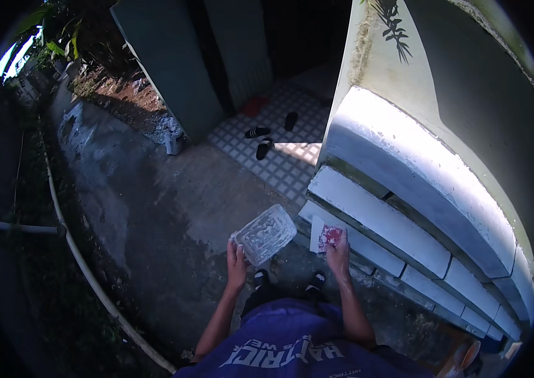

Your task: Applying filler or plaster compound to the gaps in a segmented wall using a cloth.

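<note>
My left hand [236, 266] grips the near left edge of a clear plastic tray [264, 234], its inside smeared with white paste. The tray is held out in front of me, tilted. My right hand [338, 252] is closed on a putty scraper [330, 238] with a red, white-smeared grip and a pale flat blade to its left. The scraper is close to the end of the white stepped ledges [358, 244]; whether it touches them I cannot tell. A gap lies between tray and scraper.
A curved, pale wall [468, 69] rises above the ledges at right. Black slippers [264, 148] lie on checkered tiles [286, 176] by a dark doorway. A green door panel [166, 69] stands left of it. A pale pipe [84, 268] runs along the path's left side.
</note>
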A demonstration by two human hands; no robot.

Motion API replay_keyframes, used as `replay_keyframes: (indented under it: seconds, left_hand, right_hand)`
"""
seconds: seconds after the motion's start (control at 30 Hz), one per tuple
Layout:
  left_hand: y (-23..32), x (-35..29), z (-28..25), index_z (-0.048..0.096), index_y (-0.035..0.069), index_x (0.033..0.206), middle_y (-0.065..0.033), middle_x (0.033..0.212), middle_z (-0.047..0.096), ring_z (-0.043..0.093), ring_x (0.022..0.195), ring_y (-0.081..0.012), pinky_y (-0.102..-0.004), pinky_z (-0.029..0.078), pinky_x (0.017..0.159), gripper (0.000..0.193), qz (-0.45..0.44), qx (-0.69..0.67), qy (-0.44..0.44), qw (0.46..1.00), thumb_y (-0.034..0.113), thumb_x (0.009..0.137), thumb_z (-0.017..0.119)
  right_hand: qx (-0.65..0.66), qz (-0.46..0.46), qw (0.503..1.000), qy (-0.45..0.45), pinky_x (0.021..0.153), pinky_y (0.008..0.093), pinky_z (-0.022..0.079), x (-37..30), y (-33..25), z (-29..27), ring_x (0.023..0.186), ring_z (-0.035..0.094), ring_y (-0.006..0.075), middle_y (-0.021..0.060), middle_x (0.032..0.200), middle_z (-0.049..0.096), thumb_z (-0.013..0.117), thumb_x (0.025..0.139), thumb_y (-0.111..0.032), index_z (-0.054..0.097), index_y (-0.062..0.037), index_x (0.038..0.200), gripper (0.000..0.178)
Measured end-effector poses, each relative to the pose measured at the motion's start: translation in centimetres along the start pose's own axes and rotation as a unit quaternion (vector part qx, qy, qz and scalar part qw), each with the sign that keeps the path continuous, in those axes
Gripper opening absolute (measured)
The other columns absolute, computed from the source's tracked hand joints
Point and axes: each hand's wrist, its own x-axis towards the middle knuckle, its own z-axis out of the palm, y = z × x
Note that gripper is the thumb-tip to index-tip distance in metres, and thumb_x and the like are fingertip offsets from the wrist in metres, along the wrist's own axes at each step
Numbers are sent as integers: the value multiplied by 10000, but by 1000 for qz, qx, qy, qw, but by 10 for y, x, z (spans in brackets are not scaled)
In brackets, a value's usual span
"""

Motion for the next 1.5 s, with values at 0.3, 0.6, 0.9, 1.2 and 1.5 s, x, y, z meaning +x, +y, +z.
replay_keyframes:
  seconds: [0.3,0.6,0.9,1.2,1.5]
  left_hand:
    - [-21,-24,69,216,48,1469,-135,1472,335,388,1307,-217,-338,477,938,506,139,22,-48,989,102,1007,416]
    - [-28,-62,114,224,20,1451,-144,1477,306,332,1352,-246,-356,327,1076,539,144,-7,-29,989,9,952,429]
    - [-27,-100,147,280,-19,1428,-168,1427,361,340,1350,-254,-369,254,1116,547,200,91,-12,975,9,922,483]
    - [-20,-122,124,253,-11,1449,-149,1437,350,332,1347,-236,-354,221,1123,577,187,91,-45,977,21,914,467]
    - [-7,-144,73,244,-5,1455,-143,1432,351,336,1342,-228,-348,237,1114,567,173,84,-25,981,10,923,439]
  right_hand:
    - [38,-62,991,-111,851,357,534,-15,-67,-57,1002,624,257,172,1162,554,611,842,9,317,8,1333,573]
    - [274,68,954,-102,461,344,589,-21,-64,-69,581,674,260,206,986,590,466,930,41,208,4,1431,564]
    - [318,6,939,-128,386,306,508,-24,-40,-86,470,594,189,130,791,593,447,943,45,238,-15,1431,534]
    - [272,-14,951,-149,363,272,433,-67,-53,-85,431,526,147,108,755,573,442,978,-59,235,-56,1428,496]
    - [101,-147,983,-35,579,338,509,-115,-54,-41,663,620,253,187,975,593,437,929,-7,242,-14,1429,537]
